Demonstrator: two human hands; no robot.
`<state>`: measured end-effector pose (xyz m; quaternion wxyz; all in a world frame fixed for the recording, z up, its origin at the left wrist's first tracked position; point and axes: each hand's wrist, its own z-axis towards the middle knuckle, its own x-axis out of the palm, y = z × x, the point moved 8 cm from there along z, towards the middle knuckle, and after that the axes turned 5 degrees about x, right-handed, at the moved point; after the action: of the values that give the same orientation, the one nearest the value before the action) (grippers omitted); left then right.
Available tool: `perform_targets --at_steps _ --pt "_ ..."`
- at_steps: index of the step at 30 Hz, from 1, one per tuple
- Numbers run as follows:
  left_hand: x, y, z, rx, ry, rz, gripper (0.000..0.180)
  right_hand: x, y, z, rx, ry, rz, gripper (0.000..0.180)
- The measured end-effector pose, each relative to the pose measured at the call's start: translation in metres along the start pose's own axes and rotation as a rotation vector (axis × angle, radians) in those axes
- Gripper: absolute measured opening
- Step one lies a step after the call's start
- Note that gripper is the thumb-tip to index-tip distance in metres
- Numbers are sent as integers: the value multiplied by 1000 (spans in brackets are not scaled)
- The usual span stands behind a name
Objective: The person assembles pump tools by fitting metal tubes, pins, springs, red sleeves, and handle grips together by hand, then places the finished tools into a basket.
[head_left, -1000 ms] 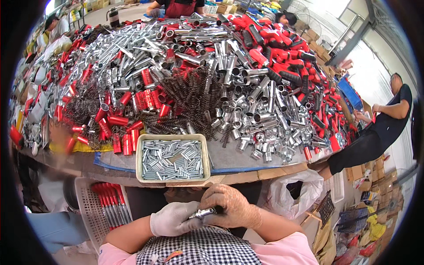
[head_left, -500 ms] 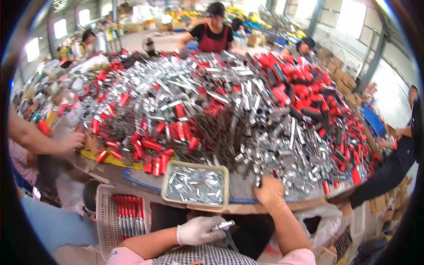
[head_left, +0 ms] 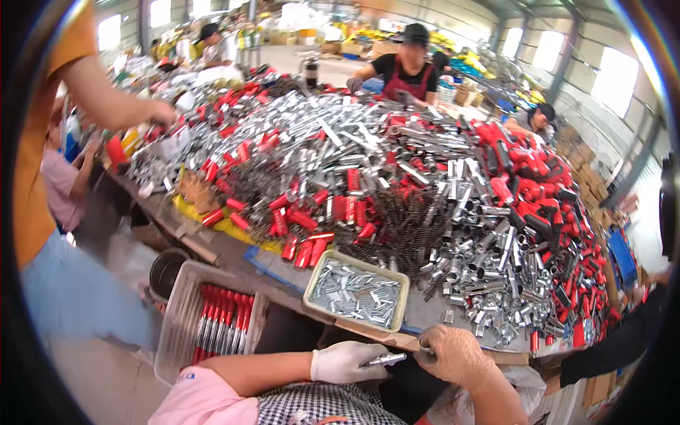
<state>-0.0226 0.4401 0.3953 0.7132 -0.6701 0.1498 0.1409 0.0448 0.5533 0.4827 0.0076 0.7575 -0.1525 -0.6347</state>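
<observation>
Partly hidden, the silver metal piece (head_left: 389,360) lies in my left hand (head_left: 346,363), the gloved fingers closed around it; its bare end pokes out toward my right hand (head_left: 457,354), well short of touching. It sits just off the near edge of the table (head_left: 426,312), beyond which the cream tray (head_left: 352,322) of pins rests. My right fingers curl by that edge; perhaps something small is in them, but I can't tell. My sleeve (head_left: 205,398) covers the near corner of the white basket (head_left: 170,336).
</observation>
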Motion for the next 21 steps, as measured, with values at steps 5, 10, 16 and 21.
perform_targets --at_steps 5,10,16,21 --pt "7 -12 -2 170 -87 -35 31 7 36 -9 -17 256 -158 44" --pt "1 -10 -17 94 -67 -41 29 -8 65 5 28 195 78 41" --pt "-4 -3 -23 124 -23 -93 33 -15 68 4 -200 -45 284 18" --pt "8 4 -26 158 6 -154 31 3 90 -3 -491 14 166 31"
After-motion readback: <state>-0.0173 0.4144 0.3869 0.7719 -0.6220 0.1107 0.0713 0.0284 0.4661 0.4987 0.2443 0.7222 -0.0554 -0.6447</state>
